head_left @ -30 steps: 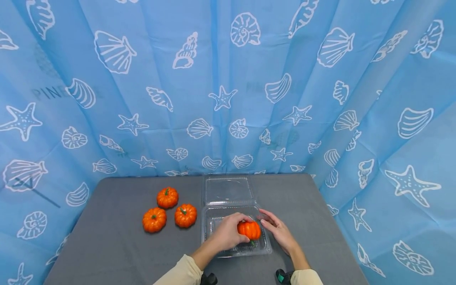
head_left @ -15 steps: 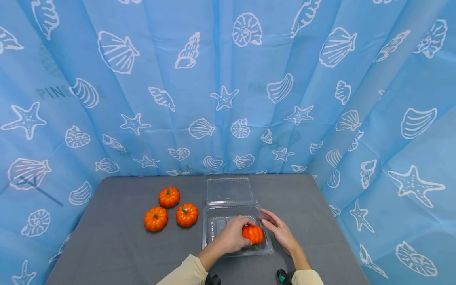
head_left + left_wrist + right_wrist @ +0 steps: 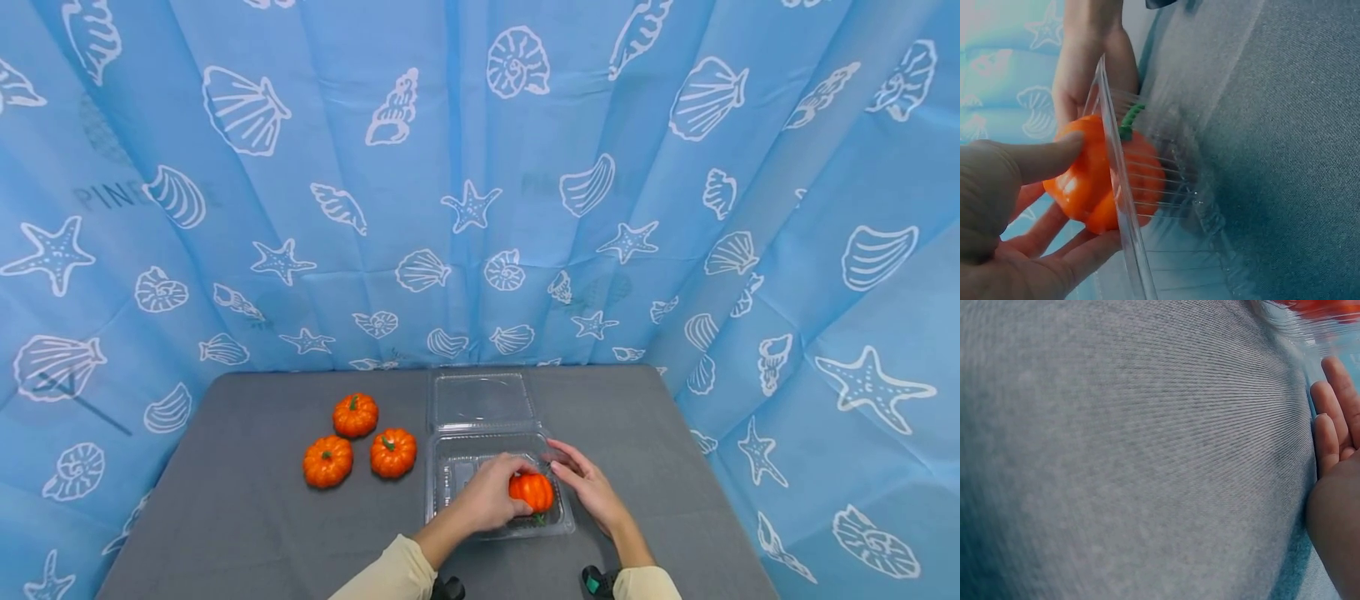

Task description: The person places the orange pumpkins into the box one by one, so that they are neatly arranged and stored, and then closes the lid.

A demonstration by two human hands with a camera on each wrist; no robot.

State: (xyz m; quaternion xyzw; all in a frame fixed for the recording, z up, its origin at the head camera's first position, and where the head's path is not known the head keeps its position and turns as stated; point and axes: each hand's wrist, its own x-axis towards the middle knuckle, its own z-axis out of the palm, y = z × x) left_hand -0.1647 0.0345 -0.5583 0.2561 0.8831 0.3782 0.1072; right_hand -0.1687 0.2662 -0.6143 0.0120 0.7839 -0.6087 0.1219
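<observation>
My left hand point(image 3: 487, 497) grips a small orange pumpkin point(image 3: 534, 492) with a green stem. In the left wrist view the pumpkin point(image 3: 1085, 181) sits partly below the rim of a clear plastic clamshell container point(image 3: 1124, 187), its stem pointing sideways. The thumb is on one side and the fingers are on the other. My right hand point(image 3: 591, 487) is at the container's right side with fingers extended. In the right wrist view the right hand point(image 3: 1341, 462) has relaxed fingers near the clear wall; whether they touch it I cannot tell. The container's lid point(image 3: 483, 402) lies folded back, away from me.
Three more orange pumpkins stand left of the container: a back one point(image 3: 356, 415), a left one point(image 3: 327, 462) and a right one point(image 3: 393, 453). A grey cloth point(image 3: 247, 500) covers the table. A blue shell-patterned curtain point(image 3: 465, 167) hangs behind and at both sides.
My left hand has moved the pumpkin slightly right within the container, toward its right wall, and has kept its grip. The right hand has stayed almost in place.
</observation>
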